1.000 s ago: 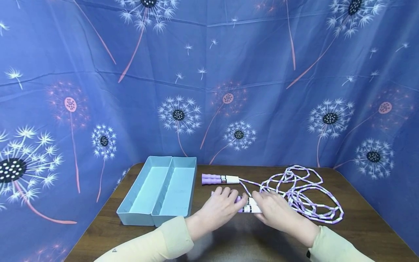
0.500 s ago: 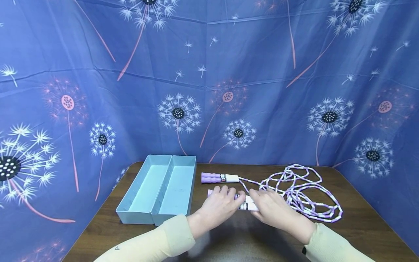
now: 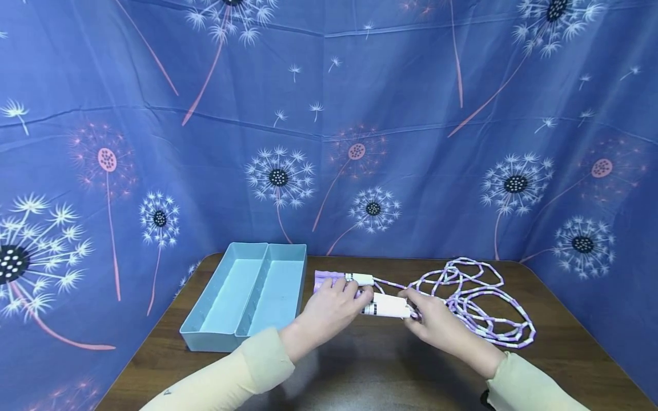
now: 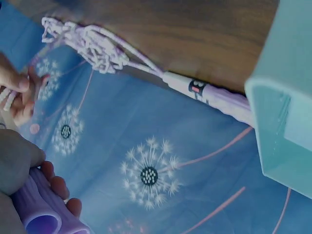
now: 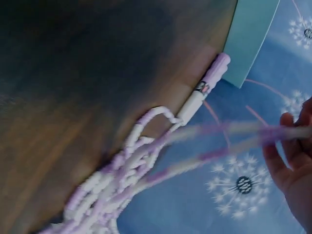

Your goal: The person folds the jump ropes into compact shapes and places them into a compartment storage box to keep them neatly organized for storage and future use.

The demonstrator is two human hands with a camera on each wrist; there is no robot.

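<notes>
My left hand grips a pair of purple jump rope handles side by side. Their white ends stick out to the right in the head view, raised over the table. My right hand pinches the purple-and-white beaded cords just beyond those ends; thumb and fingers also show around beads in the left wrist view. Another pair of handles, a second jump rope's, lies on the table behind, partly covered by my left hand. The beaded rope lies in loose loops at the right.
Two light blue trays stand joined side by side at the left of the brown wooden table. A blue dandelion-print cloth hangs behind and along the sides.
The held handles have risen from near the table, tilting down slightly to the right. My right hand has shifted from the handles' white ends onto the cords; my left hand still grips the handles.
</notes>
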